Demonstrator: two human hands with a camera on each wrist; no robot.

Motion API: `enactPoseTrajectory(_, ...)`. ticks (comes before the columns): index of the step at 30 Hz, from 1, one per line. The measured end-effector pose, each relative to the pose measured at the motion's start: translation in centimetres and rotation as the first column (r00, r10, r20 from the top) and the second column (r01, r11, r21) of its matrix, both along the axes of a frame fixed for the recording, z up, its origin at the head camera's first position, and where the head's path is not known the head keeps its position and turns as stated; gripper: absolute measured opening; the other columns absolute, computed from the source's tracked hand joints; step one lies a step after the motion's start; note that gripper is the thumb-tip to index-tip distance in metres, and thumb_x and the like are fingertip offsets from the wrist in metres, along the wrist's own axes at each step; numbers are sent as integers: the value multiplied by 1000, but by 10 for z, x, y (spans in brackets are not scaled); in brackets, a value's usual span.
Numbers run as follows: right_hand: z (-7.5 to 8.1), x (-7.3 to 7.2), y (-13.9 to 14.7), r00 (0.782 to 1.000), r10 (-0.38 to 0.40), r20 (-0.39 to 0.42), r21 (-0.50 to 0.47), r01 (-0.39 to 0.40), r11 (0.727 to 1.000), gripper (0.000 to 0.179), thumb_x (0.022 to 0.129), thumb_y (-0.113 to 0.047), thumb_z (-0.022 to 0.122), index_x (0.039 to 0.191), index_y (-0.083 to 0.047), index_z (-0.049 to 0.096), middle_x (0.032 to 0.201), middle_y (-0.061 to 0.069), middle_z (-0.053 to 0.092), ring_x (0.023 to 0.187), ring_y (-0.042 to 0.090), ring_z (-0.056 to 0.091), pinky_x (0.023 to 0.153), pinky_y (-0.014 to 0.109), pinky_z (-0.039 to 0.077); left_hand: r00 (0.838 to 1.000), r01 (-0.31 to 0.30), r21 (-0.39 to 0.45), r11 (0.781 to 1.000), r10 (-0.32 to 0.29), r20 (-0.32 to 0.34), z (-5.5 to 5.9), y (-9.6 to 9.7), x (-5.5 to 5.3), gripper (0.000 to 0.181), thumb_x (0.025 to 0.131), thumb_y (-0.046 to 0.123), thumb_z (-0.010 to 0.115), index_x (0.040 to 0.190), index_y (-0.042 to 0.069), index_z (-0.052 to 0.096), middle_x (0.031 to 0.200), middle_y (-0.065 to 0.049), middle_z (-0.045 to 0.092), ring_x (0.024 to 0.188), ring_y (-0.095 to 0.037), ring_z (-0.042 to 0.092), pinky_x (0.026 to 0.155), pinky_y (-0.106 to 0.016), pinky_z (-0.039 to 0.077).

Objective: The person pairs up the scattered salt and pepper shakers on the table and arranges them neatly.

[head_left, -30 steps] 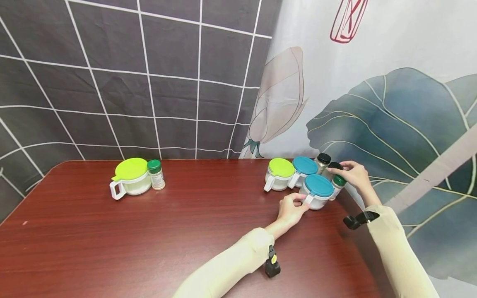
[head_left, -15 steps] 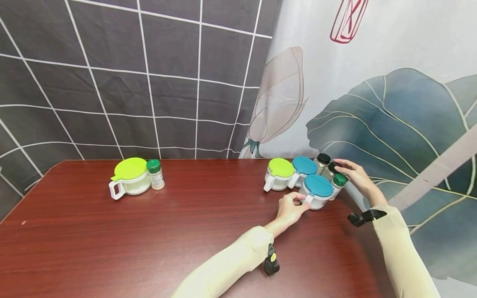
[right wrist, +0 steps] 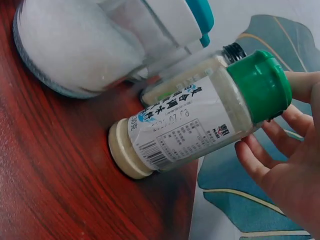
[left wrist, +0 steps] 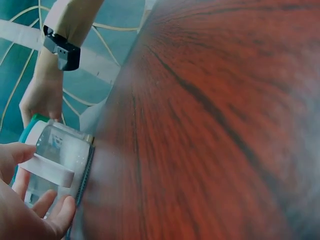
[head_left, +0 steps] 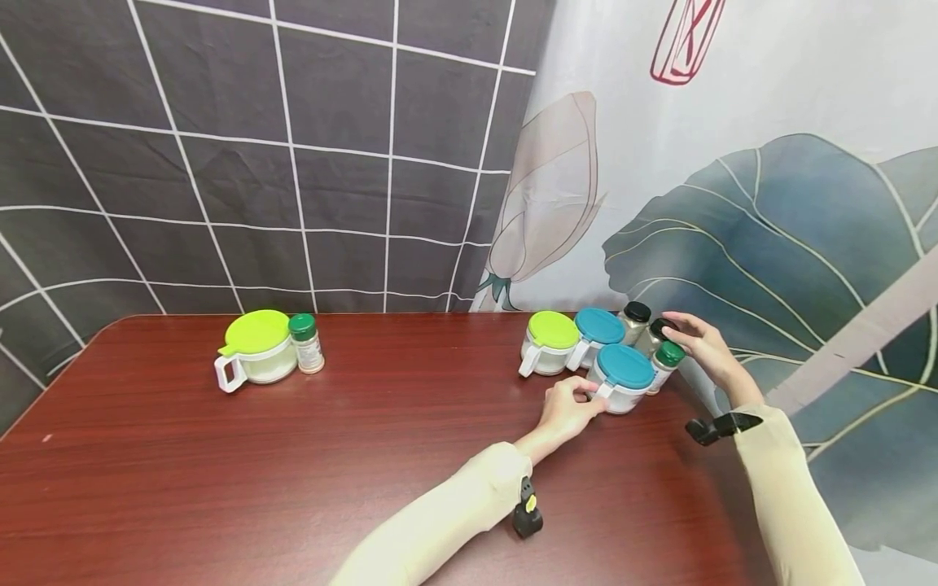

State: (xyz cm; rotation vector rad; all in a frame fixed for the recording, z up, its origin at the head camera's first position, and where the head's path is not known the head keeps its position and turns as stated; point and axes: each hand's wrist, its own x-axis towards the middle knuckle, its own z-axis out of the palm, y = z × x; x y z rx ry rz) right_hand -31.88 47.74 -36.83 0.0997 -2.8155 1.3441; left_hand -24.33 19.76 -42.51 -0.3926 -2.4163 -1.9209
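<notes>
**Left hand [head_left: 567, 409] pinches front blue-lidded jar [head_left: 624, 373] by its handle [left wrist: 49, 171]**

The jar stands on the table [head_left: 366, 472], toward its right end. Just beyond is a green-capped bottle [head_left: 664, 366]. The right hand [head_left: 705, 346] hangs relaxed beside the nearer black-capped bottle [head_left: 655, 336], contact unclear.

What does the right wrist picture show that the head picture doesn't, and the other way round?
Right wrist only: the barcode and readable printing on the green-capped bottle near the right hand.
Head only: the left hand and the far-left lime-lidded jar.
Both: that bottle, the right hand, a blue-lidded jar and the table.
</notes>
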Motion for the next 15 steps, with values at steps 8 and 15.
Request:
enactPoseTrajectory(8,-2,5,-2,994,-78,-77,45,82,996,64,97,-39,52,145,0,35,138,18,42,111,0,48,87,16,46,1000,-18,-9,1000,18,7,5,-6,2,24,75,21,77,94,8,73,95,-7,74,88,-20,72,69,-13,47)
enactPoseTrajectory(15,-5,10,0,991,-100,-83,45,104,993,66,97,-42,51,146,-1,34,139,19,41,112,6,49,92,24,47,998,-60,-18,998,60,14,4,-8,2,27,74,27,79,91,8,71,88,-6,74,80,-13,69,68,-14,45)
